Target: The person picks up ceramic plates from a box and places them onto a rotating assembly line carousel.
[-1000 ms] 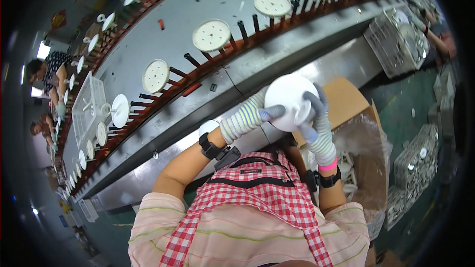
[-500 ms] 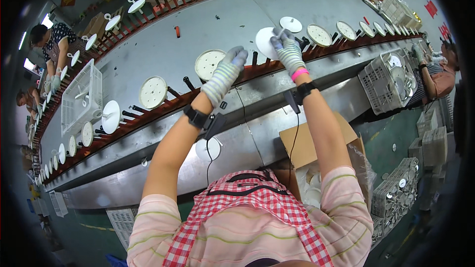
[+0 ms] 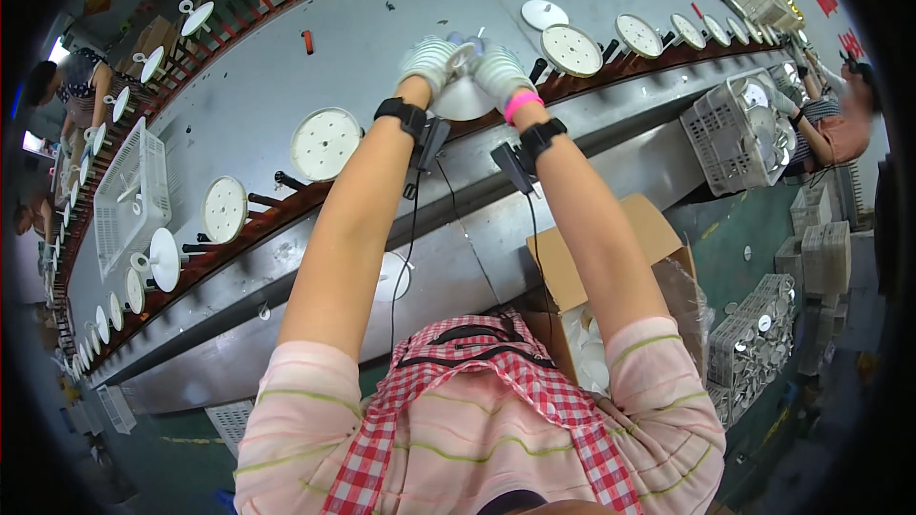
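Both my arms reach forward over the conveyor. My left hand (image 3: 426,60) and my right hand (image 3: 499,72), both in striped knit gloves, grip a white round disc (image 3: 462,98) between them, held at the conveyor's row of black pegs (image 3: 286,178). White perforated discs sit on neighbouring pegs: one (image 3: 324,142) to the left, one (image 3: 571,49) to the right. A black wrist strap with a cable (image 3: 417,130) hangs from each wrist.
A long grey conveyor (image 3: 382,29) with red-brown rails carries several white discs. A white basket (image 3: 129,198) lies on it at left, a grey crate (image 3: 735,133) of parts at right. An open cardboard box (image 3: 611,257) stands by my right side. Other people work at left and far right.
My hands carried the white disc from near my chest out to the conveyor. Since half a second ago they have drawn together around it at the peg row.
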The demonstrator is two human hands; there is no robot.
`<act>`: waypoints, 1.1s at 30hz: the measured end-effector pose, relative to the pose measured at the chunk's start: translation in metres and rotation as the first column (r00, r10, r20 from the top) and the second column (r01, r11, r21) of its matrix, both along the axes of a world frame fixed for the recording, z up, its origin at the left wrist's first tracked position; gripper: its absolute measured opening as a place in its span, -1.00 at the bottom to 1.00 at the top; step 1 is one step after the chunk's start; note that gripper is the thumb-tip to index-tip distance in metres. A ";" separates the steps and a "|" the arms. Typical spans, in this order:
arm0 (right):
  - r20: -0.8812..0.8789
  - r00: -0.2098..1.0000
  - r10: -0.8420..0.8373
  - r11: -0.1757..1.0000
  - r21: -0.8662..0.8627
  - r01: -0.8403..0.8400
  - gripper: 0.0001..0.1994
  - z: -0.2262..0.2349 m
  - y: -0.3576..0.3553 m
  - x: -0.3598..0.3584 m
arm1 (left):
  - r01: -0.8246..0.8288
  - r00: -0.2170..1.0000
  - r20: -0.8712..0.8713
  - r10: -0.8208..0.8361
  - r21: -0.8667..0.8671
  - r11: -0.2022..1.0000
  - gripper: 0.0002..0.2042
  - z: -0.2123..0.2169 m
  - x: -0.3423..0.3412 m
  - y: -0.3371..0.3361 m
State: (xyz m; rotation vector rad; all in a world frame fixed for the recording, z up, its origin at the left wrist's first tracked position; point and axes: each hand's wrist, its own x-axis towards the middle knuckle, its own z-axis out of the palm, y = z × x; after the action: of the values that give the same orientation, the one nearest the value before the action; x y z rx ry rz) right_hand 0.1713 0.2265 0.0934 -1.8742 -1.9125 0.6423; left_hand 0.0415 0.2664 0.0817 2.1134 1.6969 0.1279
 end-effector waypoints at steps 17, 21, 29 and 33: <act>-0.501 0.747 0.438 0.852 0.497 -0.166 -0.61 -0.030 -0.168 -0.019 | -0.297 0.845 0.531 0.069 0.358 0.885 -0.54 -0.019 -0.242 -0.022; -0.638 0.755 -0.149 0.896 0.236 0.376 -0.70 -0.064 -0.295 0.096 | -0.486 0.874 0.184 0.450 0.322 0.813 -0.58 -0.007 -0.234 -0.046; 0.251 0.588 -0.769 0.506 -0.324 0.800 -0.59 -0.288 -0.489 0.264 | -0.452 0.892 0.286 0.352 0.618 0.644 -0.38 -0.024 -0.123 -0.208; 0.266 0.565 -0.781 0.403 -0.475 0.782 -0.50 -0.335 -0.510 0.258 | -0.233 0.889 0.455 0.050 0.357 0.904 -0.64 -0.063 -0.104 -0.234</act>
State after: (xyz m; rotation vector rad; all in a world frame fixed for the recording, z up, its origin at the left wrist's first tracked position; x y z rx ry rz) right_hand 0.4297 -0.2835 -0.2414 -2.7916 -0.5819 0.8830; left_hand -0.0626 0.0319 0.0185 2.0103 1.6412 1.0042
